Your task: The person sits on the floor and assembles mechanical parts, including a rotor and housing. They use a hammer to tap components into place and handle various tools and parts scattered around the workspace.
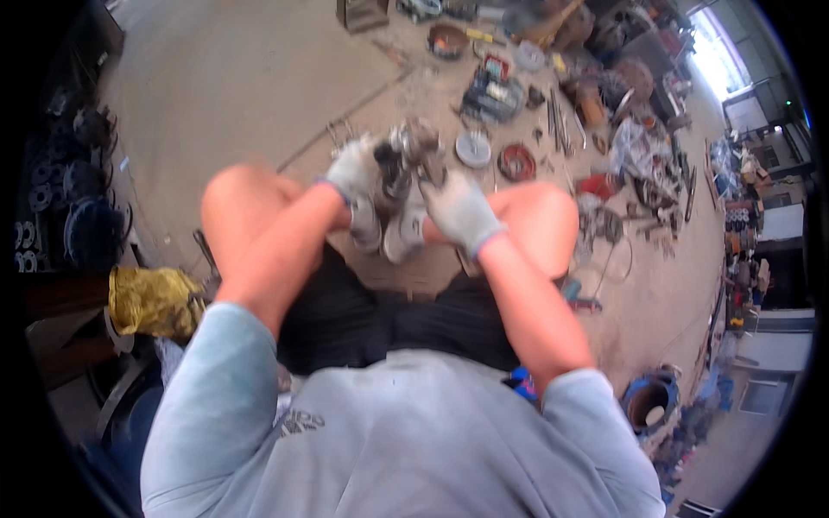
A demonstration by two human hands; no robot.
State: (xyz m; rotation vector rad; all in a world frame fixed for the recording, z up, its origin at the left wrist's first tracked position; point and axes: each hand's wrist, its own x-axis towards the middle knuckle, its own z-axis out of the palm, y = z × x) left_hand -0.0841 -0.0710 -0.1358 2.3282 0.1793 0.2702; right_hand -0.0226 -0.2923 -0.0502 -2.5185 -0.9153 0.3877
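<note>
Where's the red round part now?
In the head view, the red round part lies on the floor right of the pale disc, beyond the right hand.

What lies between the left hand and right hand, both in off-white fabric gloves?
A dark-and-brown, irregular metal-looking assembly, somewhat blurred, visible in the head view.

Person wears a washed-out grey-blue T-shirt (432, 449), loose fit, short sleeves (211, 371) ending near the elbow, small dark print (300, 423) on the wearer's left chest side. Shorts (337, 319) are black, plain cloth, creased; knees and forearms are bare. Left glove (351, 171) and right glove (460, 207) look matched: off-white to grey, with a purplish-blue cuff edge (490, 243) clearest on the right one. Shoes (404, 238) are light grey, finer detail too blurred to read
</note>
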